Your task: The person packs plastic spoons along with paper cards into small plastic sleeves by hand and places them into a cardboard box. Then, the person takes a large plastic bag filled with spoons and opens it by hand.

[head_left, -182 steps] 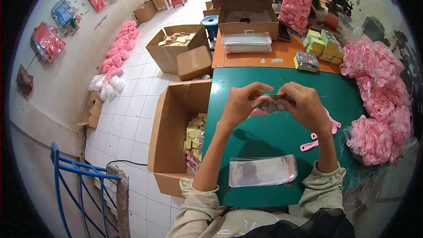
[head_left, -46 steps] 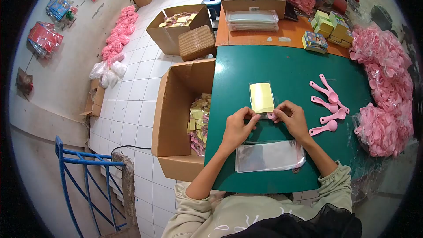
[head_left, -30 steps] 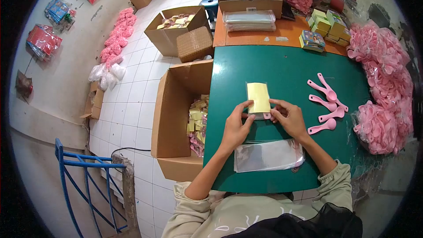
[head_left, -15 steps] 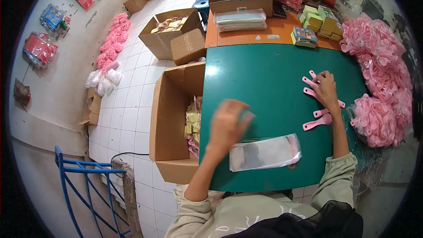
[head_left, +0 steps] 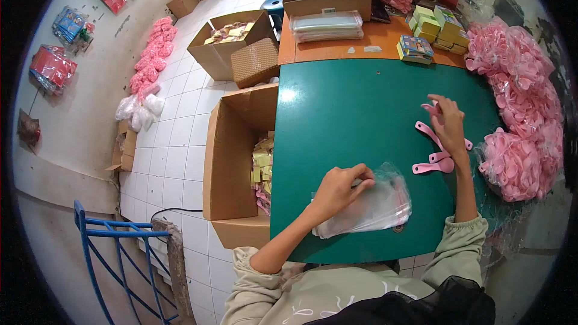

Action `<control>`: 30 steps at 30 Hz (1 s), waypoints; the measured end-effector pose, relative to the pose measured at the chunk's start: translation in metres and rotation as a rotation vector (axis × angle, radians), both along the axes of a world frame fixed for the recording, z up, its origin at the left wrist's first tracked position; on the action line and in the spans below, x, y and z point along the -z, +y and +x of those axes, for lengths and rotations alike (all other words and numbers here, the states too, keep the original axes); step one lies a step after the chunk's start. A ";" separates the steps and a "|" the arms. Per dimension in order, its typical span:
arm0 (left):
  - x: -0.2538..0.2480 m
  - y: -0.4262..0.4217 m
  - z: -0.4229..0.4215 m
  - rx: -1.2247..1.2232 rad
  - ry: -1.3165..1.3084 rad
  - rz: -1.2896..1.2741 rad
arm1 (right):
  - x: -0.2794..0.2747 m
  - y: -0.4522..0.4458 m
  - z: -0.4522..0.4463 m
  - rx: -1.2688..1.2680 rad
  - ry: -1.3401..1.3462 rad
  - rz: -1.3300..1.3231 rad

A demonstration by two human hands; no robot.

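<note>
My left hand (head_left: 344, 191) is over a stack of clear plastic bags (head_left: 376, 210) near the table's front edge. Its fingers are closed in a pinch on the top clear plastic bag (head_left: 390, 176), whose far end rises off the stack. Farther right, my right hand (head_left: 448, 123) has its fingers curled around a pink plastic spoon (head_left: 429, 108), mostly hidden behind them. Below that hand, several more pink spoons lie on the green tabletop, among them one lower spoon (head_left: 433, 167) with its bowl pointing right.
Bagged pink spoons (head_left: 512, 162) are piled along the table's right side. Small yellow boxes (head_left: 415, 49) and packs of clear bags (head_left: 326, 26) sit on the orange surface behind. An open cardboard box (head_left: 232, 156) with packed items stands against the left edge.
My left hand has come down onto the plastic bags, and the top one is now lifted and crumpled. My right hand has risen slightly with a spoon, leaving fewer at the upper spot.
</note>
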State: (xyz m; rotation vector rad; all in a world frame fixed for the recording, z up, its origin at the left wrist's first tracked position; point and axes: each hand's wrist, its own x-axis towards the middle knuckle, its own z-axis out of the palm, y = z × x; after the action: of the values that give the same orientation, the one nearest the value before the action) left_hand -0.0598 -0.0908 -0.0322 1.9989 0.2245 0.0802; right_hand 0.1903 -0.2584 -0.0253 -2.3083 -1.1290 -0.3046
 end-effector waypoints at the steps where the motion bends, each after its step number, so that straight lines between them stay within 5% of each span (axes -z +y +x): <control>1: -0.001 0.001 0.000 0.000 0.032 0.019 | -0.006 0.001 -0.004 0.007 -0.048 0.055; 3: 0.009 0.006 -0.002 0.000 -0.134 0.115 | -0.022 0.007 -0.018 0.017 -0.141 0.166; 7: 0.018 0.009 -0.004 -0.041 -0.264 0.219 | -0.033 0.018 -0.047 -0.148 0.306 0.493; 10: 0.006 0.007 -0.003 -0.041 -0.078 0.126 | -0.034 0.028 -0.077 -0.297 0.743 0.661; 17: 0.014 0.014 -0.002 -0.238 -0.169 -0.222 | -0.027 0.030 -0.084 -0.346 0.529 0.090; 23: 0.010 0.024 -0.004 -0.206 0.019 -0.627 | -0.017 0.034 -0.091 -0.279 0.634 0.560; 30: 0.004 0.023 -0.005 -0.153 0.078 -0.618 | -0.021 0.033 -0.105 -0.338 0.623 0.684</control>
State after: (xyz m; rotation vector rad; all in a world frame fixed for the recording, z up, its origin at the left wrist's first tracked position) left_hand -0.0652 -0.0682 -0.0362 1.3691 0.3994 0.0249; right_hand 0.0849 -0.2257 -0.0042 -1.4269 -0.8803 0.1433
